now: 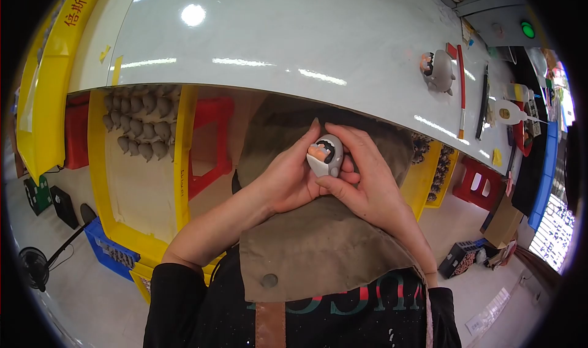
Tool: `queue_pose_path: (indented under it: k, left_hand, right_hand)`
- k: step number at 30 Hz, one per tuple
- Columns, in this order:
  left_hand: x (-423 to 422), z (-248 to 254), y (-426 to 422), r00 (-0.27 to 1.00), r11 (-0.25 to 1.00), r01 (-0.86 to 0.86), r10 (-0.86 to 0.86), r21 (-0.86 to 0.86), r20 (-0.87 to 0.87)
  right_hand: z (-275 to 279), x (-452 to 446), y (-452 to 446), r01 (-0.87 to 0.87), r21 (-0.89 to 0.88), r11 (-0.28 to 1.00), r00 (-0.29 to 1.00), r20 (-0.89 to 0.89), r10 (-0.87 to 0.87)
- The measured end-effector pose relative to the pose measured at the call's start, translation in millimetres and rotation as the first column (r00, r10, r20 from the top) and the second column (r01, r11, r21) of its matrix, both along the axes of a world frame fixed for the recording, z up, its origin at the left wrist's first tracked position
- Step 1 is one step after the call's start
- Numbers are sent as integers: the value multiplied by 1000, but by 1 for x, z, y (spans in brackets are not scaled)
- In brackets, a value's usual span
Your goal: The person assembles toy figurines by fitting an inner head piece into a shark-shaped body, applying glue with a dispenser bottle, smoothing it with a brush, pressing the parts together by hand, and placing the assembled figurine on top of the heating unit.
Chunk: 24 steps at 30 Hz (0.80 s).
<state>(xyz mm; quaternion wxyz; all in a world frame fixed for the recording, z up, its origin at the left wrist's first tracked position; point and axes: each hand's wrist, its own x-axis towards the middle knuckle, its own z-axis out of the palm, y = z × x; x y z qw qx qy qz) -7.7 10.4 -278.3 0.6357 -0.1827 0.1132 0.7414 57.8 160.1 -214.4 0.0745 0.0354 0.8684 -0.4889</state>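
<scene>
A small grey figurine (329,158) with a black-haired, orange-toned face and a white lower part is held between both hands, above the brown apron on my lap. My left hand (288,179) cups it from the left, the thumb pointing up beside it. Around its right side curl the fingers of my right hand (369,179), with the thumb pressed near its base. The fingers hide part of the figurine's back and lower side. Another grey figurine (440,71) of like look lies on the white table (257,36), ahead and to the right.
To the left, a yellow crate (184,164) holds rows of grey pieces (144,118). Right of my lap, another yellow crate (432,170) contains small dark parts. A red-handled brush (461,91), a black pen-like tool (484,94) and a white bottle (508,112) lie on the table's right.
</scene>
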Motion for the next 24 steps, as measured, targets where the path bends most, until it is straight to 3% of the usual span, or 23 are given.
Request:
queue_pose_path:
  k: [7,12,18,24]
  left_hand:
    - [0,-1,-1,1000,999,-30,30,38,2]
    - [1,4,4,998,998,-37,35,-48,-46]
    - [4,0,1,984,996,-64,72,55,-162]
    - [4,8,2,983,998,-60,65,37,-171]
  right_hand:
    - [0,-2,0,-19,5,1000,999,-38,20]
    - [7,-1,-2,19,-67,998,998,53,-15]
    - [6,0,0,9,-70,997,1000,27,-7]
    - [7,0,1,30,-126,992,1000,13,-29]
